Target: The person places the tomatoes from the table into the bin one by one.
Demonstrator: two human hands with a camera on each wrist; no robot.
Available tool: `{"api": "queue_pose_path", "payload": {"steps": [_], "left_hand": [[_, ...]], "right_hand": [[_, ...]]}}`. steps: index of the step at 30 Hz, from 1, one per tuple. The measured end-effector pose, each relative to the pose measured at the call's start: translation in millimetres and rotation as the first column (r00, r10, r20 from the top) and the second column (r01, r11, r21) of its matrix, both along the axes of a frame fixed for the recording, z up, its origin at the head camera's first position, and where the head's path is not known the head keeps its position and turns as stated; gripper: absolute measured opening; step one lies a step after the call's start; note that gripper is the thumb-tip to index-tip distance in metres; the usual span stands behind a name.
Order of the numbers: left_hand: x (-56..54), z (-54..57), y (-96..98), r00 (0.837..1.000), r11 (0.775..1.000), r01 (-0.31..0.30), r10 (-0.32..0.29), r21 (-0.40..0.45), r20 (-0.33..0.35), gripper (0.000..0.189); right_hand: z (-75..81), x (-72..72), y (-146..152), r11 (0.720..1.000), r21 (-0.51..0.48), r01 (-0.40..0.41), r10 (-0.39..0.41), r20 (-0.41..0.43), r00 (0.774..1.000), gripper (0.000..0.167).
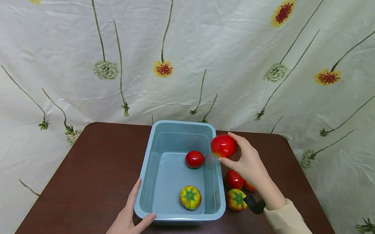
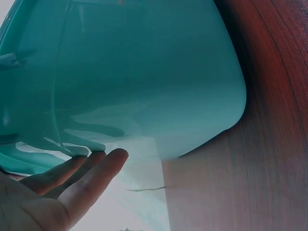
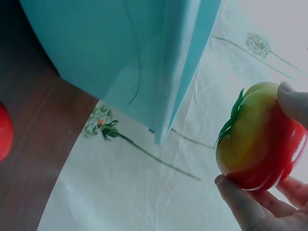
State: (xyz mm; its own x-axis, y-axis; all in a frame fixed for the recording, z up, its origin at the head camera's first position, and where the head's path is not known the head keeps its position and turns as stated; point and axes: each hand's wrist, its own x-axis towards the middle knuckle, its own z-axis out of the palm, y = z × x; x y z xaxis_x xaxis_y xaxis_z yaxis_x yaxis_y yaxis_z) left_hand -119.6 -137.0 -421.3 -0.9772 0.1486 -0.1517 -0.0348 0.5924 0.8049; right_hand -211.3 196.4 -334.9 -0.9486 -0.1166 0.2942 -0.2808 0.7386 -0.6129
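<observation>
My right hand (image 1: 250, 164) holds a glossy red toy tomato (image 1: 223, 146) between thumb and fingers, over the right rim of a blue plastic bin (image 1: 144, 165). The right wrist view shows this tomato's yellowish top and green leaves, with fingertips (image 3: 231, 192) under it. At the bin's near left corner, my left hand (image 1: 126, 217) touches it, thumb at the front rim and straight fingers (image 2: 98, 178) along the outer wall. Inside the bin lie a red tomato (image 1: 194, 159) and a yellow tomato (image 1: 190, 197) with its green star of leaves upward.
Right of the bin, on the dark brown table (image 1: 111, 162), sit another red tomato (image 1: 234, 179), a yellow-red one (image 1: 236, 200) and a partly hidden orange-red one (image 1: 250, 187). A black strap (image 1: 254, 205) crosses my right wrist. Behind hangs a white flowered cloth (image 1: 193, 40).
</observation>
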Motion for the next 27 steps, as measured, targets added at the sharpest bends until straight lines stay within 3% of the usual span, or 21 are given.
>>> {"api": "queue_pose_path", "payload": {"steps": [16, 27], "left_hand": [[1.5, -0.5, 0.0, 1.000, 1.000, -0.007, 0.007, -0.008, -0.012, 0.106], [0.1, -0.5, -0.1, 1.000, 1.000, -0.006, 0.006, -0.012, -0.002, 0.107]], "right_hand": [[7.0, -9.3, -28.6, 0.986, 0.035, -0.165, 0.164, 0.026, 0.986, 0.080], [2.3, -13.8, -36.2, 0.972, 0.081, -0.219, 0.209, 0.111, 0.971, 0.081]]}}
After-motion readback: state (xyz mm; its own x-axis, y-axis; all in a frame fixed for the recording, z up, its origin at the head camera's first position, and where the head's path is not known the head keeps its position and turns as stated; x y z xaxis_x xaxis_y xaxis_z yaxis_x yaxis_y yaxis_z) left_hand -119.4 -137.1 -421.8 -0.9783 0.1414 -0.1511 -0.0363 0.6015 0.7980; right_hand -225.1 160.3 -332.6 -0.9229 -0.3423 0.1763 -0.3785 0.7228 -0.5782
